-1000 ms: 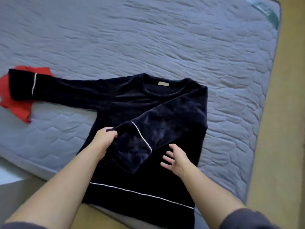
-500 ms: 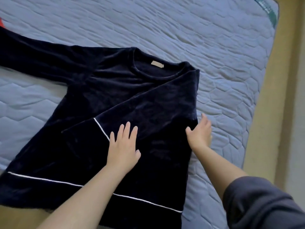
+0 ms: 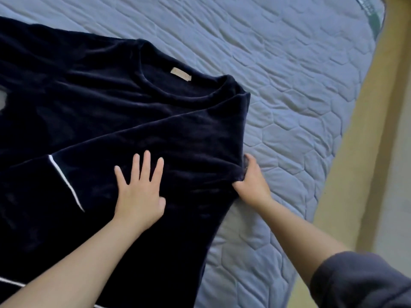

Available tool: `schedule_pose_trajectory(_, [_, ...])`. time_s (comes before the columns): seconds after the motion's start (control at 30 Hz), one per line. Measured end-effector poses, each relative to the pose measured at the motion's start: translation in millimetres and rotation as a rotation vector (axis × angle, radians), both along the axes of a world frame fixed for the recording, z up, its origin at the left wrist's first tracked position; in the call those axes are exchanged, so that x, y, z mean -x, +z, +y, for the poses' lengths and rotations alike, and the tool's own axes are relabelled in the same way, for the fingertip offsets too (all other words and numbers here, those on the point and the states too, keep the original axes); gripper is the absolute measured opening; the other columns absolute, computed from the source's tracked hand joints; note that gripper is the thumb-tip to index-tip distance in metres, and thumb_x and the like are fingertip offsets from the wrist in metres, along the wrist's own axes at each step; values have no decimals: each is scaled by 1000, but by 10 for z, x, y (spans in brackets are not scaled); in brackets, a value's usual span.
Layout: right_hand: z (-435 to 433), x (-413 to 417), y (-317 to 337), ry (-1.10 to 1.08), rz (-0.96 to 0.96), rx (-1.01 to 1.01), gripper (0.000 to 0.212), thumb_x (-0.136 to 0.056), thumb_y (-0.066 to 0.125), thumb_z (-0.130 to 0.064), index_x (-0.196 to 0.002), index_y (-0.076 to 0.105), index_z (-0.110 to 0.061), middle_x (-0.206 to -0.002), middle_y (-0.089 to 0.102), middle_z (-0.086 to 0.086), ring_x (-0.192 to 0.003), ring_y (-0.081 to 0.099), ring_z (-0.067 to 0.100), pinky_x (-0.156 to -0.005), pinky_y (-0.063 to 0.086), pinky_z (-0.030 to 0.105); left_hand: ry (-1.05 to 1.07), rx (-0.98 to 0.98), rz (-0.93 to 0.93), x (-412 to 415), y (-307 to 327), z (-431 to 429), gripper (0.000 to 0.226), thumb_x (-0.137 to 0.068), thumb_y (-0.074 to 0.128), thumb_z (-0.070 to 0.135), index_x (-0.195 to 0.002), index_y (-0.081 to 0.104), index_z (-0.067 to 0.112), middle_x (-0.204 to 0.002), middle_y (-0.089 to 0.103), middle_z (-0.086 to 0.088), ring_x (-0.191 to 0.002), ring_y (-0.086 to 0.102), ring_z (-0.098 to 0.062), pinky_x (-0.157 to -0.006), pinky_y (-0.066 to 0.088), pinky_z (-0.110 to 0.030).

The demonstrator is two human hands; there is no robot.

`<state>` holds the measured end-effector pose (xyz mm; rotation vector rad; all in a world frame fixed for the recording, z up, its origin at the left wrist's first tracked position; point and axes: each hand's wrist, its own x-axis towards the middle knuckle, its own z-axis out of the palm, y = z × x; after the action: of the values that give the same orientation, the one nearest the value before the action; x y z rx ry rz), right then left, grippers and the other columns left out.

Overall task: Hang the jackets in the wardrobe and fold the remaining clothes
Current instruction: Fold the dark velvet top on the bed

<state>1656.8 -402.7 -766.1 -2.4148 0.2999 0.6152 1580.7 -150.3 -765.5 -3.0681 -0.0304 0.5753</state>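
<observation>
The right hand (image 3: 253, 181) pinches the right side edge of the dark navy top (image 3: 100, 103), its fingers curled into a bunch of the cloth where the folded edge meets the mattress (image 3: 300, 90). Just to its left, the left hand (image 3: 140, 192) lies flat with straight, spread fingers, pressing on the sleeve (image 3: 169, 134) and holding nothing. That sleeve is laid diagonally across the chest, and its cuff, marked by a thin white piping line (image 3: 66, 183), points to the near left. The top lies spread face up on the mattress, neckline to the far side, with a small tan label (image 3: 180, 74) showing inside the collar. By this view the fold looks only begun: one sleeve is in, the other runs off to the far left past the edge of view, and the body is not yet doubled over. No wardrobe or jacket shows here. The cloth looks soft and plush, velvety, with a dull sheen and loose ripples. The mattress is pale blue-grey, quilted in puffy, honeycomb-like cells, with a yellowish surface (image 3: 360, 138) beyond its right edge.
</observation>
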Motion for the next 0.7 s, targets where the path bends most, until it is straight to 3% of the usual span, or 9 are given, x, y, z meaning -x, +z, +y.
schedule_pose_trajectory(0.07, [-126,-215,102,-26,187,-369,96,-71,64,-10,-149,12,-28,-130,46,7,-108,57,26,-88,52,38,-37,114,-63,-91,58,-120,84,-80,45,49,-151,14,16,-159,4,-14,-146,4,-33,-110,10,-65])
schedule_pose_trajectory(0.13, [-173,-511,199,-87,320,-555,101,-64,60,-18,-148,9,-37,-124,45,-10,-101,57,12,-78,51,30,-73,191,-97,-259,89,-311,81,-82,28,60,-151,17,19,-160,5,-10,-147,4,-30,-111,6,-63])
schedule_pose_trajectory(0.17, [-161,-684,231,-123,336,-588,100,-64,60,-22,-148,9,-41,-125,44,-14,-104,55,11,-81,48,33,-60,231,-107,-365,92,-426,81,-82,20,63,-152,12,22,-160,1,-8,-147,-1,-28,-112,1,-61])
schedule_pose_trajectory(0.27, [-34,-1156,276,-250,244,-497,91,-78,68,-37,-149,12,-33,-124,50,-6,-99,57,16,-76,50,34,1,338,-123,-691,42,-741,78,-84,11,66,-151,2,27,-160,-10,-3,-146,-14,-23,-112,-11,-56])
schedule_pose_trajectory(0.37, [236,-1457,253,-382,164,-440,58,-88,61,-42,-133,43,-11,-102,61,1,-82,62,17,-54,50,21,-87,329,-112,-822,-32,-896,72,-88,10,62,-152,2,27,-160,-10,-2,-146,-15,-20,-113,-9,-57])
schedule_pose_trajectory(0.43, [343,-1611,155,-390,91,-345,36,-92,55,-32,-117,55,-7,-103,65,9,-97,63,27,-70,53,30,-235,280,-105,-762,-97,-912,69,-90,10,59,-152,5,27,-160,-6,-1,-146,-12,-20,-114,-6,-59])
schedule_pose_trajectory(0.5, [315,-1691,50,-395,35,-130,34,-95,45,-19,-122,53,0,-118,61,19,-110,57,36,-89,48,39,-349,252,-96,-668,-165,-906,66,-92,11,54,-152,7,27,-160,-4,1,-147,-8,-20,-114,-6,-59])
schedule_pose_trajectory(0.63, [262,-1628,-97,-384,-4,103,39,-100,38,-21,-133,37,-1,-133,49,21,-122,48,37,-91,40,41,-379,215,-106,-638,-278,-915,64,-93,9,52,-152,1,28,-160,-9,2,-146,-12,-20,-112,-14,-56])
schedule_pose_trajectory(0.7, [347,-1484,-54,-328,-116,186,48,-98,40,-27,-141,27,-8,-144,38,16,-130,38,35,-96,35,44,-371,213,-133,-636,-216,-888,64,-93,11,53,-152,8,27,-160,-3,-1,-147,-6,-22,-113,-10,-58])
